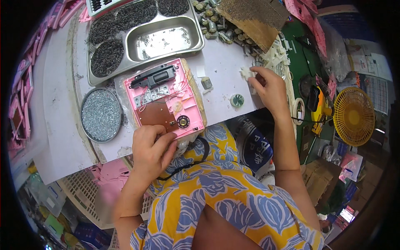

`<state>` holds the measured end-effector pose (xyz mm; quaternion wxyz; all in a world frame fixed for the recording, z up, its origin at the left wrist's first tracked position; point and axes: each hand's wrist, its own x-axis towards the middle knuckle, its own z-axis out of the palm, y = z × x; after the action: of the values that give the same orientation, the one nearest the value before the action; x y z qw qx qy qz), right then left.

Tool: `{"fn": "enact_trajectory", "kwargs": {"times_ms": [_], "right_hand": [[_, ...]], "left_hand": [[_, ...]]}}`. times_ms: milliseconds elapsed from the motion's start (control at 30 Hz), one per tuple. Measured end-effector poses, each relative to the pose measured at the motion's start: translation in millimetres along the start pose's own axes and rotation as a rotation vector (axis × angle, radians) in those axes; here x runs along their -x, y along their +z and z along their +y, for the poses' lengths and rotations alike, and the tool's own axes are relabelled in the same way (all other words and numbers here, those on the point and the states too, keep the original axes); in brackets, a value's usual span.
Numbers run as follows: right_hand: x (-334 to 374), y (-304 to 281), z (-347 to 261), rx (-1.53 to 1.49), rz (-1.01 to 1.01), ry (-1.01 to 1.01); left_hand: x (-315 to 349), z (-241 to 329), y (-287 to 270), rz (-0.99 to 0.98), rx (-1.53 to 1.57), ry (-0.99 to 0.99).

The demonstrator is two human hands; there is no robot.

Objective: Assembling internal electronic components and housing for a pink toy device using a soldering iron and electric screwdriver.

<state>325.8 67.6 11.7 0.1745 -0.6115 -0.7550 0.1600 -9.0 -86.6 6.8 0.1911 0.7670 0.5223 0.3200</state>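
A pink plastic casing [192, 109] lies open-side up on a padded support at the table's near edge. Inside it sit a black mechanism [160, 76], thin wires, a brown board [155, 114] and a small round black speaker-like part [183, 121]. With bent fingers, my left hand [152, 148] grips the casing's near edge beside the board. To the right, my right hand [268, 87] pinches a small white plastic part [246, 73] above the table. Between hand and casing are a small metal motor [206, 83] and a round green-topped container [237, 100].
A steel compartment tray [199, 46] of dark springs or screws stands at the back. At left is a round dish [101, 114] of silvery screws. Motors [212, 27], cardboard [252, 21] and white parts [277, 56] are heaped at the back right. A yellow fan [354, 116] stands right.
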Motion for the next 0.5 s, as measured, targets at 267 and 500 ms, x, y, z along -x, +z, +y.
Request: {"fn": "enact_trajectory", "kwargs": {"times_ms": [267,500], "right_hand": [[-46.4,30.3,-5.3,-0.396,0.319,-0.143],[-29.9,-3.5,-24.9,-1.118,-0.002,0.217]], "left_hand": [[-58.2,-20.7,-45.1,0.194,0.038,0.010],[-190.4,-105.7,-30.4,-0.108,-0.335,0.097]]}}
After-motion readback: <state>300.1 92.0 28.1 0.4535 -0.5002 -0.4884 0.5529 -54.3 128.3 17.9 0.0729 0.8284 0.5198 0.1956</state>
